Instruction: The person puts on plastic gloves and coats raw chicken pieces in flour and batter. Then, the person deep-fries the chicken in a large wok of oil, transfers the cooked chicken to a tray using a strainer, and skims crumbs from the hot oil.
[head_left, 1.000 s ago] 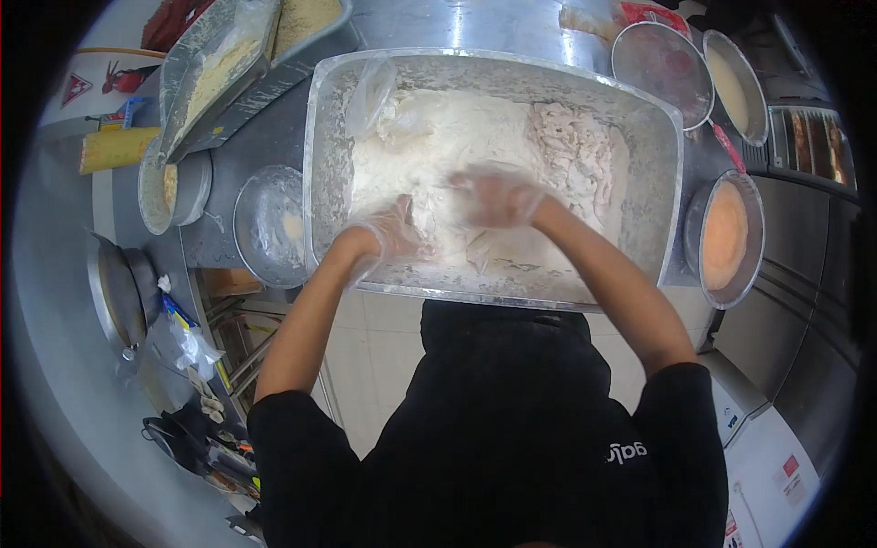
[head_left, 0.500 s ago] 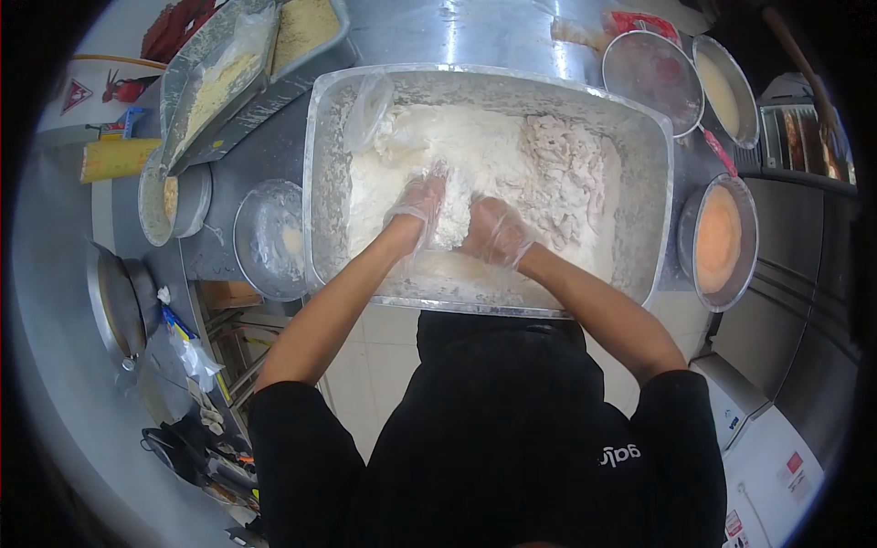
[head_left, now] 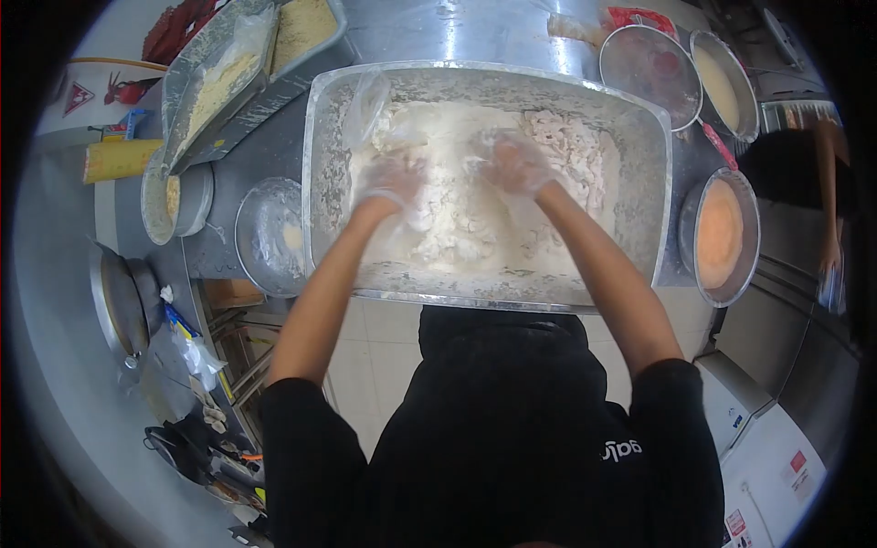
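A large metal tub (head_left: 644,201) holds white flour (head_left: 448,219) that lies heaped in the middle. Both my hands wear clear plastic gloves and are blurred by motion. On the left side of the heap, my left hand (head_left: 393,178) is low over the flour, fingers loosely spread. My right hand (head_left: 513,163) is across from it, its fingers reaching inward, with no held item visible. Lumpy, pale, flour-coated pieces (head_left: 571,146), which look like raw meat, lie at the tub's right. A clear plastic bag (head_left: 369,102) hangs at the back left corner.
Left of the tub are a flour-dusted bowl (head_left: 270,233), a round pan (head_left: 190,201) and grey bins of crumbs (head_left: 306,26). At right stand a sieve (head_left: 650,78), a bowl of pale mix (head_left: 717,87) and an orange powder bowl (head_left: 720,239). Another person's arm (head_left: 829,183) shows far right.
My hands have lifted out of the flour and moved apart and away from me. The flour between them is now heaped and loose. Another person has come into view at right.
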`<state>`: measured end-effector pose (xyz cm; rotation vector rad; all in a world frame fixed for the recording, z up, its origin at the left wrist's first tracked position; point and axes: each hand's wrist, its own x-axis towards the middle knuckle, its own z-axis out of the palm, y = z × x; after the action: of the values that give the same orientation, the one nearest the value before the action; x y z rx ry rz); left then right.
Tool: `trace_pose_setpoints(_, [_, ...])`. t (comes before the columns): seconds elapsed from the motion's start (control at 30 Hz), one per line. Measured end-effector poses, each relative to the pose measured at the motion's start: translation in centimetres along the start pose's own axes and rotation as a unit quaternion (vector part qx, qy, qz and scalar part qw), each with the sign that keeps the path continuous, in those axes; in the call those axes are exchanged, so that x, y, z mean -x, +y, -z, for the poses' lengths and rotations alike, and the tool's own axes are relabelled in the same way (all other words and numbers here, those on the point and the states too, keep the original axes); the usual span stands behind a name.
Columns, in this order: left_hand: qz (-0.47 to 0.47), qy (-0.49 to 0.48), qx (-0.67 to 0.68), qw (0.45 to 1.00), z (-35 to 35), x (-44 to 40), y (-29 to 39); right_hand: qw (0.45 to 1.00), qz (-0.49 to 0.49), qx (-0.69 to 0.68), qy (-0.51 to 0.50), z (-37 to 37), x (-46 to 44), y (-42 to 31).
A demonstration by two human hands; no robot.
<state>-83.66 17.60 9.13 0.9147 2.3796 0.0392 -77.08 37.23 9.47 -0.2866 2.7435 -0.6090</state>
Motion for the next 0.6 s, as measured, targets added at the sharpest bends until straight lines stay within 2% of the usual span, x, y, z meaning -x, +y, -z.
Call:
trace_pose_setpoints(0.07, [-0.032,-0.063,-0.143,0.987,-1.8,-2.9,0.3,0.999,-0.005,0.042,0.001,-3.5,-1.6,-0.4])
trace_pose_setpoints(0.1, [-0.046,-0.011,0.278,0.959,-2.7,-0.4,-0.3,1.000,0.013,-0.017,0.004,-5.6,-1.9,-0.8])
trace_pose_setpoints(0.13, [-0.073,0.002,0.265,0.962,-2.8,0.9,-0.8,0.997,0.033,-0.075,0.005,-6.6,-1.7,-1.2])
trace_pose_setpoints(0.2, [-0.124,0.026,0.242,0.962,-2.9,2.6,-1.8,0.992,0.107,-0.067,-0.026,-4.0,1.6,-1.4])
trace_pose_setpoints(0.23, [-0.111,-0.089,0.145,0.979,-3.0,1.1,-3.0,0.987,0.142,-0.064,-0.041,-2.7,3.3,-1.3])
trace_pose_setpoints(0.3, [-0.078,-0.091,0.008,0.993,-4.4,2.4,-3.7,0.993,0.093,0.012,-0.067,-2.0,5.3,-0.8])
trace_pose_setpoints(0.33, [-0.043,-0.095,0.013,0.994,-4.2,2.8,-2.8,0.994,0.064,0.052,-0.075,-1.7,6.0,-0.7])
trace_pose_setpoints(0.37, [-0.008,-0.098,0.019,0.995,-4.0,3.2,-2.0,0.994,0.028,0.023,-0.102,-2.0,6.4,-1.4])
trace_pose_setpoints(0.43, [0.104,-0.120,0.187,0.970,-2.5,4.1,2.2,0.986,-0.044,-0.038,-0.154,-4.0,6.1,-3.8])
trace_pose_setpoints(0.5, [0.113,-0.093,0.217,0.965,-4.2,3.6,2.3,0.970,-0.029,-0.057,-0.235,-5.2,4.3,-4.8])
trace_pose_setpoints(0.6, [0.078,-0.089,0.304,0.945,-2.4,3.2,3.4,0.986,-0.032,-0.144,-0.078,-8.3,4.8,-3.9])
